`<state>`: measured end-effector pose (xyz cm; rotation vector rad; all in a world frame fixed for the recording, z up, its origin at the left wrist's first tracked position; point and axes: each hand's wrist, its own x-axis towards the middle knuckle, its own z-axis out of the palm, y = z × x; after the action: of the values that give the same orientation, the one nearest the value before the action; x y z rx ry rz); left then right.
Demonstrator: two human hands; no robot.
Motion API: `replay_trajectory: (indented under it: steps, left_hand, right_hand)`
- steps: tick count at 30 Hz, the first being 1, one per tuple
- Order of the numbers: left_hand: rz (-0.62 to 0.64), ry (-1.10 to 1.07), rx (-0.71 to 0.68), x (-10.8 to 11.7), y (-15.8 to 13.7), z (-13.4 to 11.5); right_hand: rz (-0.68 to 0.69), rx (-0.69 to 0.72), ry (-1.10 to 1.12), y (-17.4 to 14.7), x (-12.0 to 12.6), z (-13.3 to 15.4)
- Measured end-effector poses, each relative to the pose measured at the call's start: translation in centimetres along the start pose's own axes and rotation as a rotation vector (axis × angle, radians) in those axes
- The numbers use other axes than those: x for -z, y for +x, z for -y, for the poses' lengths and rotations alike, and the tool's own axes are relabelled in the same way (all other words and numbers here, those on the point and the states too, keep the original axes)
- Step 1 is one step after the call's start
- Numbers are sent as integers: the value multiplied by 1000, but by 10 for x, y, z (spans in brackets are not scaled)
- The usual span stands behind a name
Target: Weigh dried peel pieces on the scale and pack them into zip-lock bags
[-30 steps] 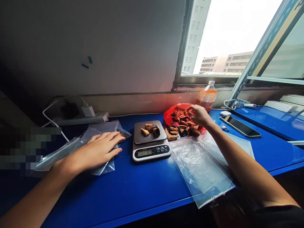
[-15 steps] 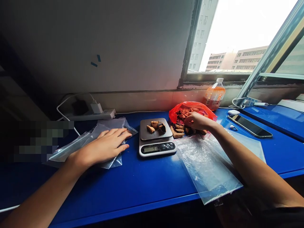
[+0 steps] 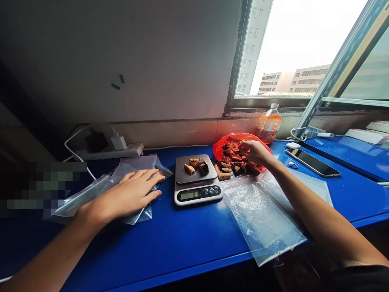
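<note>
My left hand [image 3: 129,194] lies flat, fingers spread, on a pile of clear plastic bags [image 3: 114,174]. To the right of it stands a small digital scale [image 3: 180,197] with a lit display that seems to start with 93. On its metal plate rest a few brown dried chunks [image 3: 194,162]. Over an open red plastic bag [image 3: 217,147] full of similar dried pieces [image 3: 232,156], my right hand [image 3: 253,151] is closed with its fingers curled down. Whatever its fingertips hold is hidden. Several loose pieces [image 3: 224,171] have spilled between bag and scale.
Below my right forearm, more clear bags [image 3: 261,219] overhang the front edge of the blue table [image 3: 182,243]. A bottle of orange drink [image 3: 269,125], a phone [image 3: 314,162] and an earbud [image 3: 293,164] sit at the right. A power strip [image 3: 121,151] runs along the wall.
My right hand has shifted slightly right and up over the red bag, showing more of the dried pieces. The camera has turned a little; my left hand stays on the bags.
</note>
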<state>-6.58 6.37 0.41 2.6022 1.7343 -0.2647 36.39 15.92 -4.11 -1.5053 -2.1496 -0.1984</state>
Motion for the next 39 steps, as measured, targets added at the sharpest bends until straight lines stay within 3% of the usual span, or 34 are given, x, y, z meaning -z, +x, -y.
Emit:
replay_trajectory:
  steps: [3,12,20,39]
  left_hand:
    - [1,16,-13,1,0,-2]
    - [28,35,-2,3,-1,-4]
    - [6,-28,14,-1,1,1]
    - [12,-13,-15,1,-1,-3]
  right_hand:
    - [-23,-29,-15,0,-4,3]
    - [144,37,-25,18,-19,49]
    - [195,-27,-22,27,-31,58]
    - [-147,-218,331,17,-14,48]
